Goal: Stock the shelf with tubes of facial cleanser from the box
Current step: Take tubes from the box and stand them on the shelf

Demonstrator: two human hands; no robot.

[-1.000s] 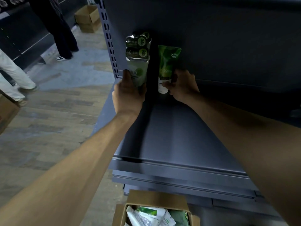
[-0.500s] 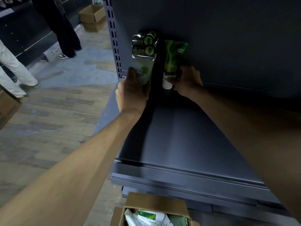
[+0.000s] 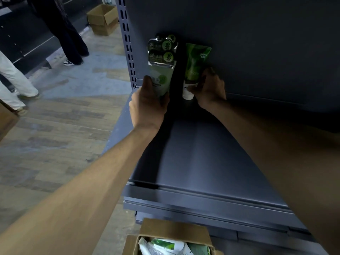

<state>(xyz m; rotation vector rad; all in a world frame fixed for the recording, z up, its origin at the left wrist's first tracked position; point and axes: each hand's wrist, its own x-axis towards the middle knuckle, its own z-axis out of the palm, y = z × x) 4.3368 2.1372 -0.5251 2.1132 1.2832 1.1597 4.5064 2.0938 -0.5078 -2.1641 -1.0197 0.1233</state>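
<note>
At the back left corner of the dark grey shelf (image 3: 202,162), my left hand (image 3: 149,105) grips a pale green cleanser tube (image 3: 161,78) that has small round sample packs fixed to its top. My right hand (image 3: 209,89) holds a dark green tube (image 3: 195,63) with a white cap, standing cap-down against the back panel just to the right. The two tubes stand side by side, a narrow gap between them. Below the shelf edge, an open cardboard box (image 3: 173,230) holds several more green and white tubes.
A perforated shelf upright (image 3: 127,43) runs along the left of the unit. Two people's legs (image 3: 71,34) (image 3: 14,80) stand on the wood-pattern floor at left. Another cardboard box (image 3: 103,19) sits on the floor farther back; a box corner (image 3: 5,122) shows at far left.
Both hands have stayed on their tubes at the back of the shelf. The right hand's tube has settled upright against the back panel; my view has shifted slightly.
</note>
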